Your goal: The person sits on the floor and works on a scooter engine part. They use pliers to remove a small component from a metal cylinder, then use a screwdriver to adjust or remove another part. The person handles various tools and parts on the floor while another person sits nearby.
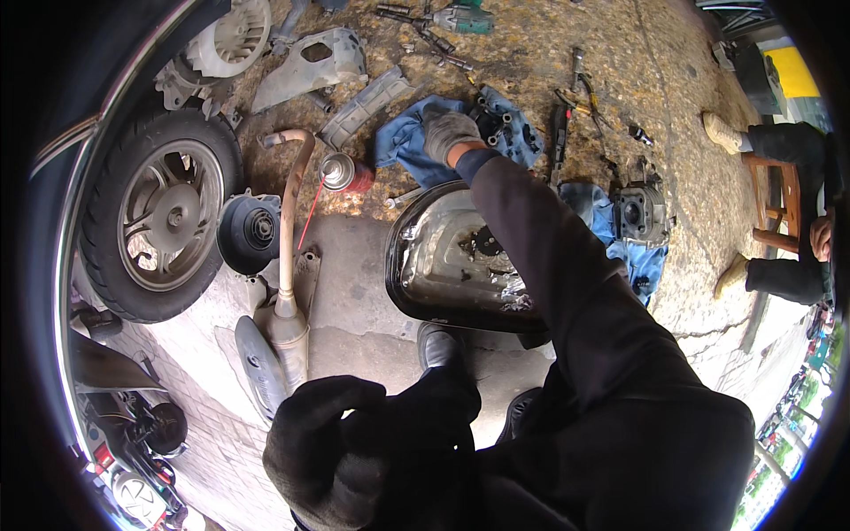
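My right hand (449, 136), in a grey glove, closes on a bunched blue cloth (403, 133) on the ground; its fingertips are partly hidden. Small dark metal parts (498, 119) rest on the cloth just right of that hand. My right forearm passes over a black-rimmed pan (425, 313), which holds murky liquid, a small dark gear (486, 241) and other wet pieces. Low on the left, my left hand (323, 456) seems to be a dark rounded shape near my leg; shadow hides its fingers.
A spray can (356, 175) with a red straw stands near an exhaust pipe (288, 221) and a scooter wheel (168, 212). An engine cylinder (639, 212) sits on blue cloth at right. Tools and a green power tool (465, 18) lie farther off. Another person (788, 212) sits at right.
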`<control>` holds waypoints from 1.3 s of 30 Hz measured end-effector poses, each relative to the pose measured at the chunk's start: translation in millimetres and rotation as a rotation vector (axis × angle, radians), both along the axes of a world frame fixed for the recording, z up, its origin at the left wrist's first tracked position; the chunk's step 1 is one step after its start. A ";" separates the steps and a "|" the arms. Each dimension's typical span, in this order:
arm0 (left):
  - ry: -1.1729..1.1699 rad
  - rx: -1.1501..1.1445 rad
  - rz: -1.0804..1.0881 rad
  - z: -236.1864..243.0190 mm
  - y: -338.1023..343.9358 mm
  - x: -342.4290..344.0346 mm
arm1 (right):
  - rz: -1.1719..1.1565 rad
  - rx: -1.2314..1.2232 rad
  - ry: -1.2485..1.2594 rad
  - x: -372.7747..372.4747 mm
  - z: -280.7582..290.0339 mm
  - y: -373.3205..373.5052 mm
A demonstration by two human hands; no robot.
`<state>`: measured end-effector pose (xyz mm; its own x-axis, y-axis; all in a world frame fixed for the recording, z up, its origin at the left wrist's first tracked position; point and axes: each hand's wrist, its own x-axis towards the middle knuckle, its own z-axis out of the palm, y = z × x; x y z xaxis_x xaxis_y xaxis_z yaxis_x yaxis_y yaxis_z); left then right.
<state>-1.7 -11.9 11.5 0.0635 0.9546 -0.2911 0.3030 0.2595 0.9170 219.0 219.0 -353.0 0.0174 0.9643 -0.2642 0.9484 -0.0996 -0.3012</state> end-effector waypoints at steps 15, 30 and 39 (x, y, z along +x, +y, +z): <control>0.063 0.059 -0.043 1.8 -6.6 -1.5 | -0.079 -0.018 0.053 -3.8 7.3 -7.9; -0.039 0.150 -0.018 -7.0 -13.1 20.7 | 0.287 0.090 0.132 51.0 75.4 -178.9; -0.008 0.172 -0.006 -1.7 -28.3 16.5 | 0.111 0.012 -0.229 105.3 36.6 -56.1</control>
<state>14.8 -40.2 9.7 0.0708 0.9898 -0.1233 0.2967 0.0972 0.9500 324.3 162.9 -316.4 -0.0306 0.9666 -0.2545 0.9969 0.0110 -0.0780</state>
